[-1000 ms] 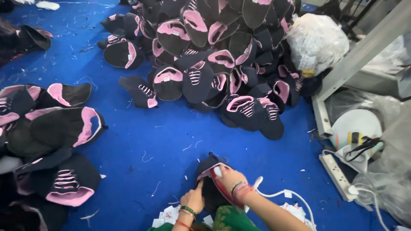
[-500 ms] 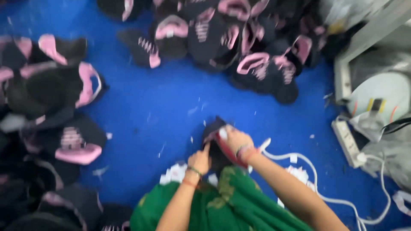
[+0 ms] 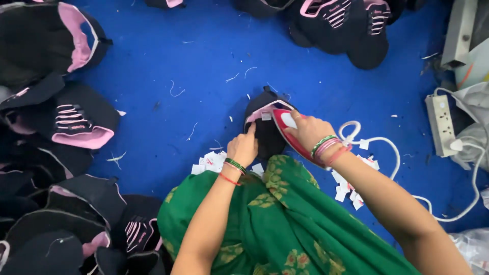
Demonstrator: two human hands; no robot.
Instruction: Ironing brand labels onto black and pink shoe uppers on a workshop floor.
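Pressing label onto black shoe upper (image 3: 266,133): right hand (image 3: 309,131) gripping red iron (image 3: 288,128), left hand (image 3: 243,147) fingers curled, forefinger pinning fabric. Next: steady hold beside iron.

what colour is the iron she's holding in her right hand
The iron is red with a white patch on top, seen in the head view.

Head view, looking down at a blue floor (image 3: 316,76). The right hand (image 3: 310,133) grips a red-and-white iron (image 3: 289,127), tilted against a black shoe upper with pink lining (image 3: 265,127) that lies near the floor's middle. The left hand (image 3: 243,147) presses one extended finger on the upper, just beside a small white label (image 3: 266,116). Loose white tags (image 3: 210,162) lie scattered beside the green garment (image 3: 285,224). A white cord (image 3: 402,158) runs toward a power strip (image 3: 441,125) at the right edge. Heaps of similar uppers (image 3: 76,125) line the left and top edges; whether the iron's sole touches the label cannot be told.
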